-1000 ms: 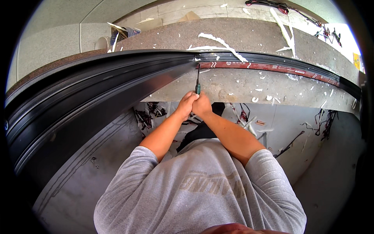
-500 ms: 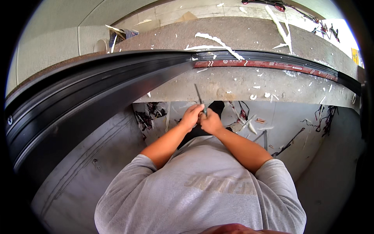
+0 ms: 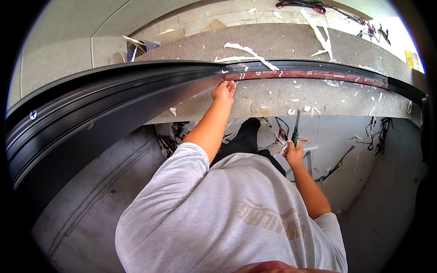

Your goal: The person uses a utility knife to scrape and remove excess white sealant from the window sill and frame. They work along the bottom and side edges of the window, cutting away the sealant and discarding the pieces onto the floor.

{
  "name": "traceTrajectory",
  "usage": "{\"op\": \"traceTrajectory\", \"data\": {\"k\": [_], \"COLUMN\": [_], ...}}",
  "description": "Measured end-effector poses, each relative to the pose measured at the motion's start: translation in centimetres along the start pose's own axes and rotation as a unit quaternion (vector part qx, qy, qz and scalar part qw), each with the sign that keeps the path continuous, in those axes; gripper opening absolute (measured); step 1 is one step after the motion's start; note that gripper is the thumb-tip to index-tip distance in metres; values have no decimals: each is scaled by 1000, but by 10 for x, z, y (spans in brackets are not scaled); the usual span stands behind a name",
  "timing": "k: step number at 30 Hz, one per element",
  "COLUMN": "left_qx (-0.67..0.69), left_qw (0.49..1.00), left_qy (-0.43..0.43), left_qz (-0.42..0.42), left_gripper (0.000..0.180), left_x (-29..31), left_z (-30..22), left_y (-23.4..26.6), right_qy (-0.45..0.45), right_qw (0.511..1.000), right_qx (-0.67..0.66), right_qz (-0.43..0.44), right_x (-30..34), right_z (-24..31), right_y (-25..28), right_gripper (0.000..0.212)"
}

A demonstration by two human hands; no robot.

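My left hand (image 3: 223, 93) reaches up to the inner corner of a black window frame (image 3: 141, 78). Its fingers are partly stretched out at the left end of the red film strip (image 3: 291, 74) on the frame's far rail; nothing shows in them. Off to the right, my right hand (image 3: 295, 154) is closed round the green handle of a thin-bladed knife (image 3: 297, 126). The blade points away from me, over the front edge of the concrete sill (image 3: 266, 100).
White foam strips (image 3: 249, 51) lie across the far rail, and foam scraps dot the sill. Beyond is a tiled floor with cable bundles (image 3: 300, 4). Below the sill, more dark cables (image 3: 384, 132) hang at the right. A pot (image 3: 118, 58) stands at the far left.
My hands have come apart from around the knife. The left has gone forward to the frame corner; the right has moved to the right with the knife.
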State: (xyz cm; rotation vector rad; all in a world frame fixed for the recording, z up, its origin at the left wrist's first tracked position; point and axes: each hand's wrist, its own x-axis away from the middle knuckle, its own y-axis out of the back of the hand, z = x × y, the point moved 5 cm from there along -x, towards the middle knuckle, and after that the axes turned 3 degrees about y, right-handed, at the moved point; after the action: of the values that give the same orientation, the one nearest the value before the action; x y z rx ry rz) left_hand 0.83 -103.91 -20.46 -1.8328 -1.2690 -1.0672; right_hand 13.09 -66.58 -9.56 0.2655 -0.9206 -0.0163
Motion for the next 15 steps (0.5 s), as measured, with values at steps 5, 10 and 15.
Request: {"op": "traceTrajectory", "data": {"k": [5, 10, 15], "left_qx": [7, -43, -94], "left_qw": [998, 995, 987], "left_qy": [-6, -42, -96], "left_qz": [-55, -83, -85], "left_gripper": [8, 6, 10], "left_x": [10, 20, -17], "left_z": [3, 2, 14], "left_y": [-10, -17, -10], "right_qy": [-11, -10, -17], "right_qw": [999, 998, 997], "right_qx": [-31, -45, -66], "right_qz": [-29, -39, -42], "right_x": [18, 26, 28], "right_z": [1, -3, -8], "right_y": [16, 20, 24], "right_gripper": [21, 22, 23]}}
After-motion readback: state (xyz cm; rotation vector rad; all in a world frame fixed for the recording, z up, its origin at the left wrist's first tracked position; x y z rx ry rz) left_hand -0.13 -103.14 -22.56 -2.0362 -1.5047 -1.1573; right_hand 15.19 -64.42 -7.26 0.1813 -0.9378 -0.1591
